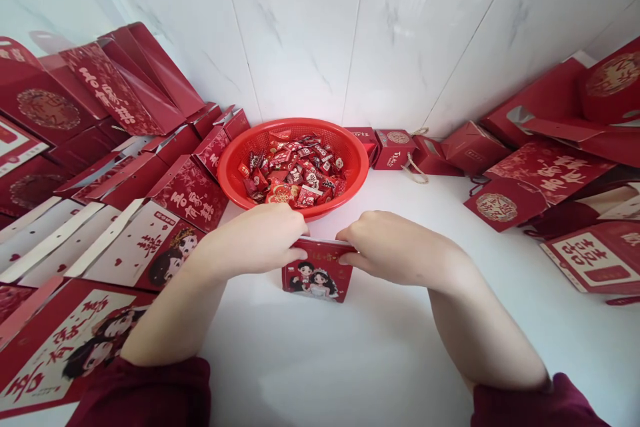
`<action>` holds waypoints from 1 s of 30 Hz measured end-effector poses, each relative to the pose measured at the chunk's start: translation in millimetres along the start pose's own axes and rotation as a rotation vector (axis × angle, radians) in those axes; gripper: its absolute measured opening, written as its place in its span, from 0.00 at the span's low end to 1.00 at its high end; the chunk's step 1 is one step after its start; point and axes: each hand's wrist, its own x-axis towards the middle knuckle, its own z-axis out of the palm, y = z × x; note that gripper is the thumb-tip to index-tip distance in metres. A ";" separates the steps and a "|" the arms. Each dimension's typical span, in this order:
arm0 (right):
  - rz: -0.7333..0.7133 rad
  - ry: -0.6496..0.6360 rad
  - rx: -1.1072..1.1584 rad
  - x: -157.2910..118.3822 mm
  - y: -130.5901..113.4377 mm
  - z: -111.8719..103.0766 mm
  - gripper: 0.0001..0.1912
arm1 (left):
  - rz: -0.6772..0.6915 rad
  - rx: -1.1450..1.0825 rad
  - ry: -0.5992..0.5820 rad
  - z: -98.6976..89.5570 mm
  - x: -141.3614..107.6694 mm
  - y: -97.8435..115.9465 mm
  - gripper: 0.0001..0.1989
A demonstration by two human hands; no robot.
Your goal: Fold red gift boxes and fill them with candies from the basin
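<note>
A small red gift box (318,271) with a cartoon bride and groom on its front stands upright on the white table. My left hand (265,240) pinches its upper left edge, thumb on the front face. At the upper right edge my right hand (385,247) grips it the same way, fingers folded behind. The inside of the box is hidden by its front wall and my hands. Just behind it sits a red plastic basket (357,177), holding many wrapped candies (300,170) in red wrappers.
Red and white gift boxes (145,240) are crowded along the left side. More red boxes and bags (540,173) lie at the right. Small boxes with rope handles (395,149) line the tiled wall (300,33) at the back. The white table (340,360) extends toward me.
</note>
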 end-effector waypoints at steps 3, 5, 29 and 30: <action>0.010 0.010 0.003 1.8 -4.6 1.4 0.16 | 0.016 0.003 -0.016 1.2 1.3 4.9 0.10; -0.010 -0.023 0.097 1.1 -8.7 -0.5 0.18 | 0.035 -0.031 -0.059 2.5 2.8 6.9 0.10; -0.031 0.021 0.095 -7.6 -10.1 -10.2 0.18 | -0.042 -0.339 0.240 29.8 -30.8 20.5 0.15; -0.037 0.018 0.123 -8.3 -12.4 -11.0 0.18 | -0.024 -0.330 0.254 31.0 -32.1 24.2 0.14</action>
